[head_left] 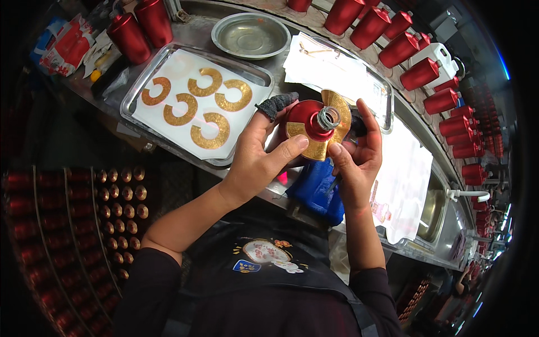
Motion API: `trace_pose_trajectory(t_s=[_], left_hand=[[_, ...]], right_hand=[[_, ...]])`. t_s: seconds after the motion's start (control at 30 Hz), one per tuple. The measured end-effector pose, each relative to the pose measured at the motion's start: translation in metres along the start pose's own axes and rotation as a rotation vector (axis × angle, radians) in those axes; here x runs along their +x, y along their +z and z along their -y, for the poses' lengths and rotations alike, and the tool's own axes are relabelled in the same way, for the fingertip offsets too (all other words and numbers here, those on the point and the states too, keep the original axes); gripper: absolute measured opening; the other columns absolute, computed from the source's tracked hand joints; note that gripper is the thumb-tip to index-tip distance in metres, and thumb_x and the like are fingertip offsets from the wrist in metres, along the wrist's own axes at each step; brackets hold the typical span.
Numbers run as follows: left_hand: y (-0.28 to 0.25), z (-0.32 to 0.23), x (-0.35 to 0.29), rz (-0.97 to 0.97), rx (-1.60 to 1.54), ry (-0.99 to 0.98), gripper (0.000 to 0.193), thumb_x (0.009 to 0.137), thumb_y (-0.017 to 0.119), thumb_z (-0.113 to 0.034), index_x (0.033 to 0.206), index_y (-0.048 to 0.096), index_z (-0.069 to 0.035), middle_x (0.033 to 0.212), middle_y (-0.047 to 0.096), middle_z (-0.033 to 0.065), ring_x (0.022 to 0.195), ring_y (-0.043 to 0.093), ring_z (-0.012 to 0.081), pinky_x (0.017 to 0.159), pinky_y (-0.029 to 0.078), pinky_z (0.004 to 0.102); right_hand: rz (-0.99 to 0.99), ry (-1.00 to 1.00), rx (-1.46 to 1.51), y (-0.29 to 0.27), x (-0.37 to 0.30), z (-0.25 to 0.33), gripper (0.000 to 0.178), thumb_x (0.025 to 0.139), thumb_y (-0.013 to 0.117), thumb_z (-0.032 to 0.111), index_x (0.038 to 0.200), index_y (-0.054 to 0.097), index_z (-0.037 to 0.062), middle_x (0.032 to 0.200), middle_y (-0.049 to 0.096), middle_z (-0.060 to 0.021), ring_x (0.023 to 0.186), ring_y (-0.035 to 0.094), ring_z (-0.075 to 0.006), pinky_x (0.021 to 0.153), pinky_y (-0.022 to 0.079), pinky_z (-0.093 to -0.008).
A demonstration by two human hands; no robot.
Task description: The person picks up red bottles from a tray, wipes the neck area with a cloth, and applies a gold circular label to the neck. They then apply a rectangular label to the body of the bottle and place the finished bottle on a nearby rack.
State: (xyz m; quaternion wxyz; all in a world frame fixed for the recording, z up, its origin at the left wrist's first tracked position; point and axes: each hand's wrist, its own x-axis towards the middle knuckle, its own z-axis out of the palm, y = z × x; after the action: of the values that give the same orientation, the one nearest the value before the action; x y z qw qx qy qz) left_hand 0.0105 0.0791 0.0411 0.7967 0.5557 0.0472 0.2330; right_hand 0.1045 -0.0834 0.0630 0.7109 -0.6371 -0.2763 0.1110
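Note:
A red bottle [292, 115] with an uncapped glass mouth is held up in front of me, its neck toward me. My left hand [261, 151] grips it from the left, thumb pressing on the shoulder; a dark cover wraps one of its fingers. Around the bottle's shoulder curves a gold ring-shaped label [339, 106], one end standing out from the surface at the top. My right hand [359, 163] pinches the lower right edge of this label between thumb and fingers. Left of the bottle, several gold C-shaped labels [229, 95] lie on a white sheet in a metal tray [128, 106].
Behind the tray stands a round metal basin [250, 36]. White sheets [320, 64] lie on another tray at the back. A blue cloth [317, 188] hangs at the counter's front edge. Red bottles [370, 28] line the far side; more fill racks [67, 213] at lower left. A sink [435, 208] is at right.

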Motion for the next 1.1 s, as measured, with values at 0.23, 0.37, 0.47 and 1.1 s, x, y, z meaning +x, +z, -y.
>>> trace_pose_trajectory(t_s=[0.23, 0.37, 0.47, 1.1], left_hand=[[-0.005, -0.001, 0.012, 0.002, -0.074, -0.081, 0.054, 0.093, 0.072, -0.016, 0.137, 0.049, 0.004, 0.131, 0.059, 0.0155, 0.121, 0.057, 0.0191, 0.106, 0.045, 0.0336], [-0.006, 0.0, 0.011, 0.022, -0.027, -0.041, 0.054, 0.093, 0.072, -0.015, 0.138, 0.047, 0.004, 0.131, 0.059, 0.0155, 0.121, 0.057, 0.0188, 0.105, 0.045, 0.0335], [-0.003, 0.002, 0.012, -0.005, 0.008, -0.029, 0.053, 0.094, 0.072, -0.014, 0.137, 0.047, 0.004, 0.131, 0.059, 0.0153, 0.121, 0.057, 0.0187, 0.105, 0.046, 0.0334], [0.005, 0.0, 0.01, 0.032, -0.037, -0.016, 0.05, 0.097, 0.066, -0.01, 0.14, 0.045, 0.002, 0.136, 0.057, 0.0144, 0.124, 0.056, 0.0195, 0.108, 0.044, 0.0345]], right_hand=[[-0.027, 0.107, 0.168, 0.006, 0.013, 0.001, 0.08, 0.085, 0.075, 0.003, 0.153, 0.033, -0.0028, 0.149, 0.044, -0.0164, 0.103, 0.067, -0.0163, 0.083, 0.056, -0.0247], [0.007, 0.087, 0.162, 0.009, 0.014, 0.0, 0.08, 0.085, 0.075, 0.004, 0.153, 0.033, -0.0029, 0.149, 0.043, -0.0167, 0.107, 0.067, -0.0184, 0.087, 0.056, -0.0261], [0.032, 0.065, 0.089, 0.007, 0.016, -0.003, 0.079, 0.087, 0.075, 0.006, 0.153, 0.033, -0.0029, 0.15, 0.042, -0.0169, 0.11, 0.066, -0.0187, 0.088, 0.056, -0.0263], [0.046, -0.035, 0.067, 0.003, 0.02, -0.01, 0.071, 0.09, 0.071, 0.004, 0.152, 0.037, -0.0014, 0.15, 0.044, -0.0147, 0.099, 0.065, -0.0098, 0.081, 0.054, -0.0201]])
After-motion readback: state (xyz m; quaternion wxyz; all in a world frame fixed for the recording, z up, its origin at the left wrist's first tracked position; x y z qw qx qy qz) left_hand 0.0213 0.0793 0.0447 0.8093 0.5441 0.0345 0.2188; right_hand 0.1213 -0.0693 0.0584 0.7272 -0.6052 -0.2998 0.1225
